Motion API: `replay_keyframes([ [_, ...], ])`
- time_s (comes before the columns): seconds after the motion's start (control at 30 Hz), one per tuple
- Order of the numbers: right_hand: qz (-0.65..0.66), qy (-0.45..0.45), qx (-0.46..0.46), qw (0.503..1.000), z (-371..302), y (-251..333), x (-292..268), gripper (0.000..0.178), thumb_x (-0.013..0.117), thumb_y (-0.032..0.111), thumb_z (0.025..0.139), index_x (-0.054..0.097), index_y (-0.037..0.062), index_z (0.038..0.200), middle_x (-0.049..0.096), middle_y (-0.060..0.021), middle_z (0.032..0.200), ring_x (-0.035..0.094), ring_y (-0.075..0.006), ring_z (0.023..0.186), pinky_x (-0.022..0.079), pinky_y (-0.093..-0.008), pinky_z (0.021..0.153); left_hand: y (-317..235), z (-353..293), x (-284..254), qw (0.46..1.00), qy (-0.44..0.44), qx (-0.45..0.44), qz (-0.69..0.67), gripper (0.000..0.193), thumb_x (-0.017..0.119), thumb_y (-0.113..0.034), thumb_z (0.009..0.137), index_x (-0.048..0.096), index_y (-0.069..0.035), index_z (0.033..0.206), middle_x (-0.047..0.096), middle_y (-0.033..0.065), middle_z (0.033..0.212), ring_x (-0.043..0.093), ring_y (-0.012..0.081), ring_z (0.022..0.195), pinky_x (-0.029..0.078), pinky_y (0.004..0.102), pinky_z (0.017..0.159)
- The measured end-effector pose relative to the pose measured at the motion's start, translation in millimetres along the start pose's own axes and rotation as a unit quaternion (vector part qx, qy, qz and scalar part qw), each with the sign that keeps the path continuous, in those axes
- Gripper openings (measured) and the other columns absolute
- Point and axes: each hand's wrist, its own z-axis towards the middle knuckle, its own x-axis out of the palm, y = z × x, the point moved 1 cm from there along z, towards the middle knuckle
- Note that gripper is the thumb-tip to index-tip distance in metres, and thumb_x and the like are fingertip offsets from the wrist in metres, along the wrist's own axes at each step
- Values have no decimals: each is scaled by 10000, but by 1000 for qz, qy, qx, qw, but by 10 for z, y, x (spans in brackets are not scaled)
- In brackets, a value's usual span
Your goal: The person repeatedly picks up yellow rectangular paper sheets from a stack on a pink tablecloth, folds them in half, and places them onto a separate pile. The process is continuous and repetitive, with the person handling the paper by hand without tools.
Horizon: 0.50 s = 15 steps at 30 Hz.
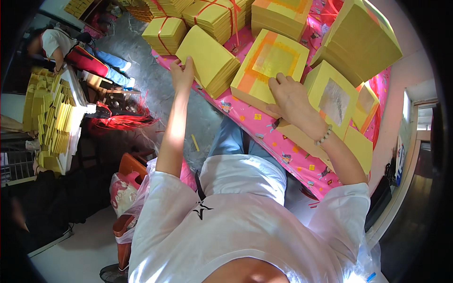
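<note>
My left hand (183,74) is at the left edge of a thick stack of plain yellow paper (204,54), fingers and thumb closed against its side. To the right, my right hand (291,96) rests on another yellow paper stack (257,75), whose top sheet has an orange band and a shiny yellowish square. Its fingers lie bent over the top sheet, with the thumb apart near the front edge. A beaded bracelet circles the right wrist. Beside that hand stands a yellow stack with a silvery square (336,100).
Red-tied yellow bundles (163,35) and a tall stack (361,45) crowd the back of the pink patterned tablecloth (264,134). At left, a person (71,52) is near a table with yellow paper pieces (59,118); red strands (120,121) hang beside it. Plastic bags (125,193) are behind my left arm.
</note>
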Motion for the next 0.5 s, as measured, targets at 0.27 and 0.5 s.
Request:
replay_keyframes([
  [0.27,144,17,11,989,-34,-122,-103,210,711,211,745,657,19,810,638,-133,815,632,-314,755,500,-402,685,116,9,-62,998,-63,-6,-10,475,539,-325,915,475,82,1151,565,198,1013,564,238,849,452,335,739],
  [0.5,219,47,59,973,24,-248,-170,193,682,225,799,700,33,813,675,-136,784,646,-292,737,496,-380,681,-541,-643,-171,949,-92,288,92,320,601,-154,865,517,22,1120,523,162,1014,531,210,799,445,325,673],
])
